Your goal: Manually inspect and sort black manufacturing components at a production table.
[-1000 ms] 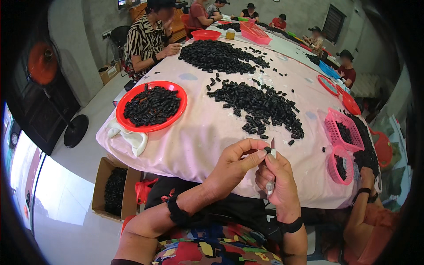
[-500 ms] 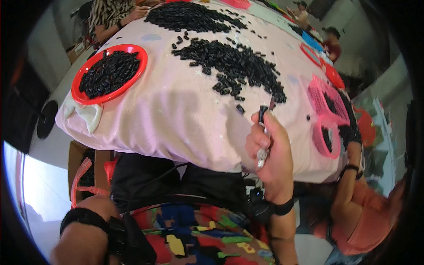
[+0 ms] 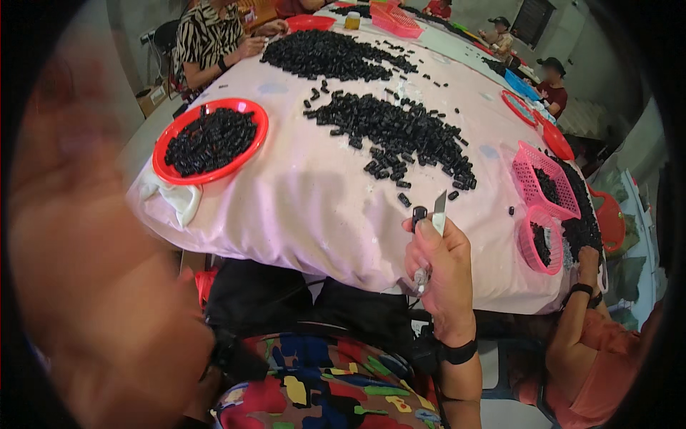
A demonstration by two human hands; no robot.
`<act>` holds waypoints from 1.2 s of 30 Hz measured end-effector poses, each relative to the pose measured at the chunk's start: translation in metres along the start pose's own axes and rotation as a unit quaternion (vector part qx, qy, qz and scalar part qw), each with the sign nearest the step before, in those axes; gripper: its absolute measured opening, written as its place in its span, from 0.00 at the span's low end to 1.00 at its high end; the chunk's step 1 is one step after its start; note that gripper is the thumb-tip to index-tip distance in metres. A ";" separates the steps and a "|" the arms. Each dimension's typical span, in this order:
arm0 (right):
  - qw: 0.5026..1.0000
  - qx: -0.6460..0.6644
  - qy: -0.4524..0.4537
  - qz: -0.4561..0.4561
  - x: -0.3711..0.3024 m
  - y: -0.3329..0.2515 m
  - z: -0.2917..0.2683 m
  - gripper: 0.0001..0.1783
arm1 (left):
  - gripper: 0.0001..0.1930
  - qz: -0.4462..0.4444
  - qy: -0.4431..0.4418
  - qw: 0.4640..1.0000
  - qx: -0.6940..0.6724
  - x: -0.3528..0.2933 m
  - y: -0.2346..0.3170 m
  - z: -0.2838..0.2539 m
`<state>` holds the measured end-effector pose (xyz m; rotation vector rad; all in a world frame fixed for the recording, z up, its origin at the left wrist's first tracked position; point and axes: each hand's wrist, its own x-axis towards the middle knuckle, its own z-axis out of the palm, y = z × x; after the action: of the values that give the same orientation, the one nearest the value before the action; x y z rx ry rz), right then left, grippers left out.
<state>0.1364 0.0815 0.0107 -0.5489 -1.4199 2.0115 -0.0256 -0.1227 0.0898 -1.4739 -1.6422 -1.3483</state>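
Note:
My right hand (image 3: 444, 268) is closed in front of the table's near edge. It grips a small knife (image 3: 439, 207) with a white handle, blade pointing up, and a small black plastic part (image 3: 419, 216) pinched beside it. Something pale shows under the curled fingers, too unclear to name. Close to the camera on the left, my left hand (image 3: 93, 207) is a large blur, its fingers smeared by motion. Just beyond the right hand lies a loose pile of black plastic parts (image 3: 407, 132), with a few strays on its near side.
Pink cloth (image 3: 300, 222) covers the table. A red plate (image 3: 158, 170) of black parts stands at left on a white cloth (image 3: 177, 204). Pink baskets (image 3: 577, 204) stand at right, near a co-worker's arm (image 3: 572, 314). Another pile (image 3: 325, 53) lies farther back, near a person in stripes (image 3: 207, 43).
My left arm has risen from the lower left and now fills the left side. The knife blade now shows clearly in my right hand. The whole view has shifted, showing more of the table's far end.

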 end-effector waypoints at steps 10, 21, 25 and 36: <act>0.976 -0.153 0.026 -0.154 -0.017 -0.011 0.006 0.10 | 0.17 -0.346 -0.276 0.667 -0.599 -0.015 -0.009 0.129; 0.964 -0.184 0.062 -0.184 -0.017 -0.018 0.014 0.25 | 0.15 -0.397 -0.230 0.601 -0.654 -0.011 -0.023 0.123; 0.938 -0.235 0.095 -0.238 -0.023 -0.019 0.013 0.25 | 0.16 -0.398 -0.257 0.580 -0.663 -0.014 -0.020 0.127; 0.906 -0.322 0.040 -0.272 -0.035 -0.010 0.002 0.09 | 0.20 -0.423 -0.276 0.515 -0.693 -0.021 -0.015 0.131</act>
<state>0.1633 0.0590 0.0205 -0.4237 -1.9262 1.0542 -0.0059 -0.0099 0.0210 -2.0073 -1.5634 -3.6830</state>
